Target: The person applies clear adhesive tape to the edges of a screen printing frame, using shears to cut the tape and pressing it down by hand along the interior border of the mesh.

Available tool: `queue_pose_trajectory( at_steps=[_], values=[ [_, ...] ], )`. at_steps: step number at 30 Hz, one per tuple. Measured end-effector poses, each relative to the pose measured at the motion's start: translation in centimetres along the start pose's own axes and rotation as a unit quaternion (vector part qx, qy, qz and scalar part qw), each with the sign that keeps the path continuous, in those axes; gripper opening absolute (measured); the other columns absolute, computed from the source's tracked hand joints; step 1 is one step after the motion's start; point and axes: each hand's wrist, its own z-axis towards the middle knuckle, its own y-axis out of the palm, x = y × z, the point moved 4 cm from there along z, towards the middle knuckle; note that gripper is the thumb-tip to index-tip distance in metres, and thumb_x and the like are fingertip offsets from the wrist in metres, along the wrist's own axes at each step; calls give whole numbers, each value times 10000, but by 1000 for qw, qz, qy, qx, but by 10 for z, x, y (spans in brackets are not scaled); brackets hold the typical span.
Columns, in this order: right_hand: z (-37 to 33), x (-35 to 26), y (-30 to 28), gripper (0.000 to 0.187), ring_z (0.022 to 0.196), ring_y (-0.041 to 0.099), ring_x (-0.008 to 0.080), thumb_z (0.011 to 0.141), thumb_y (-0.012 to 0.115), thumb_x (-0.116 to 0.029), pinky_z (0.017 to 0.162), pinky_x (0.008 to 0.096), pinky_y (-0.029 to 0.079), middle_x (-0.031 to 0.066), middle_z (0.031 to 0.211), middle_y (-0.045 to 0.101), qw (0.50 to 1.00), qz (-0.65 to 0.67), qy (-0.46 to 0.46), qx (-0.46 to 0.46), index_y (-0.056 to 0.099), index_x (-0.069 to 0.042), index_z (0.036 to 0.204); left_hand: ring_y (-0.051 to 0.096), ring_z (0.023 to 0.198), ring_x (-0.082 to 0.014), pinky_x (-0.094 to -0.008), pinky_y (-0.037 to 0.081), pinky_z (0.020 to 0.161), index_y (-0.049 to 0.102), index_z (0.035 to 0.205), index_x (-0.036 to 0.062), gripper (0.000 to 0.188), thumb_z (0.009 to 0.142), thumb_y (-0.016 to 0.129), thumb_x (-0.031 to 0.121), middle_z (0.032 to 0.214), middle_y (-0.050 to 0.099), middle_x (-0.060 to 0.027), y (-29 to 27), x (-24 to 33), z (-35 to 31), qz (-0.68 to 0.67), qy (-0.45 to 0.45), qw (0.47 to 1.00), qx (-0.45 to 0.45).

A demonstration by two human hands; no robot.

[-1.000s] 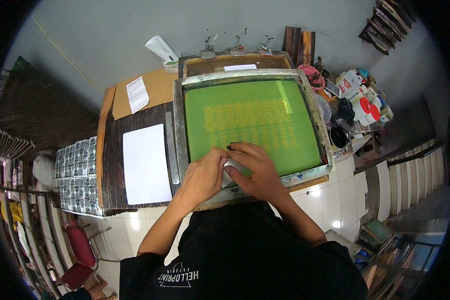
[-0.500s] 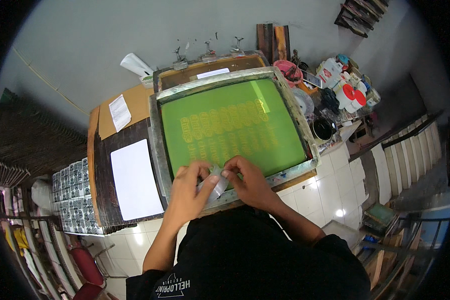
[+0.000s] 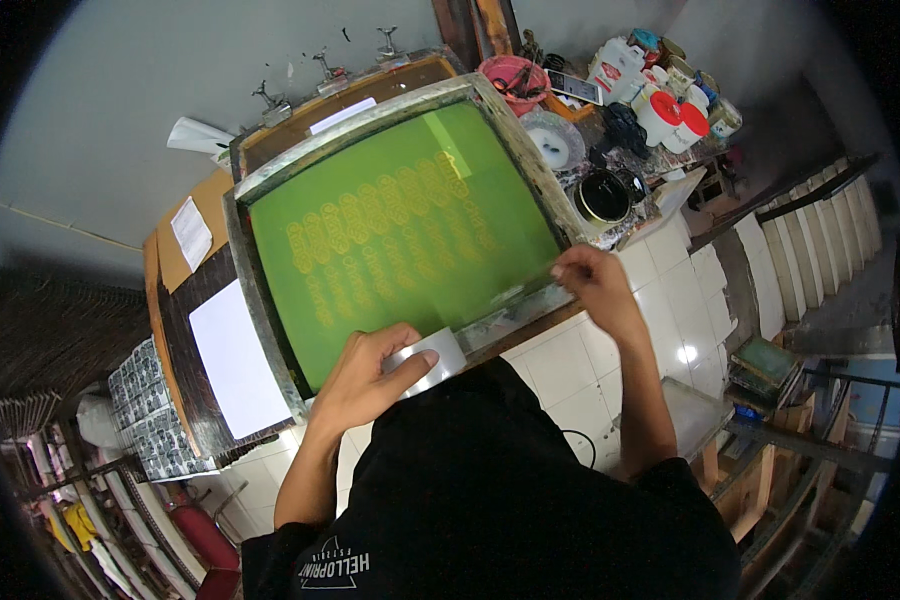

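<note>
My left hand (image 3: 362,372) grips a roll of clear tape (image 3: 442,358) over the near edge of a screen-printing screen. The thumb lies across the roll's side. My right hand (image 3: 598,285) is at the screen's near right corner, thumb and fingers pinched together. A faint see-through strip seems to stretch from the roll to those fingers, though it is hard to make out. The screen has a worn, ink-stained frame (image 3: 518,150) and green mesh (image 3: 370,285). Rows of yellowish lettering and outlines (image 3: 380,215) run across the mesh.
White sheets (image 3: 245,355) and brown cardboard (image 3: 185,225) lie left of the screen. On the right are a black ink pot (image 3: 603,196), a pink basin (image 3: 515,82), a phone (image 3: 574,86) and red-lidded tubs (image 3: 662,112). Hinge clamps (image 3: 328,72) line the far side.
My right hand has moved away from my left, to the right and farther out, still pinched. My left hand stays on the tape roll. The view has shifted to the right.
</note>
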Motion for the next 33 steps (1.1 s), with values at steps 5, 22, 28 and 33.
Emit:
queue_pose_trajectory(
  at_steps=[5,22,28,33],
  values=[
    [9,27,-42,127,747,625,184,912,697,-90,708,341,484,109,808,682,994,-77,72,9,667,21,966,588,657,-172,-359,453,625,685,904,-30,255,886,717,222,733,657,-153,32,24,28,57,-28,998,10],
    [15,46,-41,165,850,619,312,873,736,-117,761,404,499,156,971,608,992,-105,8,63,664,13,946,558,662,-146,-344,448,651,660,872,-43,235,885,704,188,712,645,-125,46,34,49,93,-77,992,41],
    [13,50,-39,186,876,654,337,877,744,-141,771,425,511,180,1039,629,990,-94,52,87,652,1,955,583,682,-163,-350,460,682,657,869,-40,245,858,712,199,732,661,-147,51,41,49,135,-112,984,40],
    [17,75,-42,274,839,648,283,934,713,-243,768,398,505,179,956,657,994,-1,64,91,638,13,997,582,668,-162,-353,454,664,659,869,-35,244,856,713,203,728,651,-143,51,42,46,127,-107,985,47]
  ],
)
